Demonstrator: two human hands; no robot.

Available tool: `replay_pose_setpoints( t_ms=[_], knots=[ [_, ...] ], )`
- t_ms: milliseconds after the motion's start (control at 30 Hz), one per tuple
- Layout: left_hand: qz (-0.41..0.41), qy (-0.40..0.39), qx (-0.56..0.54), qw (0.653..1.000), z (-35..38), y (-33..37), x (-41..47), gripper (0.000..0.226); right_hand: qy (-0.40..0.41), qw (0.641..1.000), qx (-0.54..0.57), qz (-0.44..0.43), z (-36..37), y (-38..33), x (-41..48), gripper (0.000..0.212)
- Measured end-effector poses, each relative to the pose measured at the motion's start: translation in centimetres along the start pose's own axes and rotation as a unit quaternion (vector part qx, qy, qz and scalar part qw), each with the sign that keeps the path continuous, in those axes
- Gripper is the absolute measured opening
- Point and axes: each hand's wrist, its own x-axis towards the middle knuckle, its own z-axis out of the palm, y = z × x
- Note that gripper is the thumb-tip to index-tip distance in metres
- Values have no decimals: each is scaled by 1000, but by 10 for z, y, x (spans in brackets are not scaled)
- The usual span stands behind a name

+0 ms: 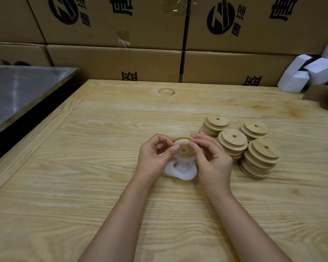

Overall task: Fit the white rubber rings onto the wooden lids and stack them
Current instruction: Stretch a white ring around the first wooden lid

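Round wooden lid (183,148) with centre hole: in the head view we note it held tilted above the pale wooden bench (102,186). Left grip (153,157) and right grip (212,157) both pinch its rim, fingers curled. A white rubber ring (181,142) shows along its upper edge. Loose white rings (184,172) lie below; four stacks of wooden lids (233,142) stand just right.

Forearms fwd, L hand (153,157) & R hand (213,158) close together, curled fingers pinching lid (183,148) btwn them.

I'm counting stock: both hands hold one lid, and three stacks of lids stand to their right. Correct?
Not three: the head view shows four stacks of lids on the right. The left hand and right hand do hold one lid.
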Motion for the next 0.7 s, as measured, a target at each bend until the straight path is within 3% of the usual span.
replay_pose_setpoints(
  t_ms=[700],
  knots=[
    [-23, -35, -73, 996, -1, 3, -2, 13, 11, 999, -29, 6, -1, -2, -1, 18]
  ],
)
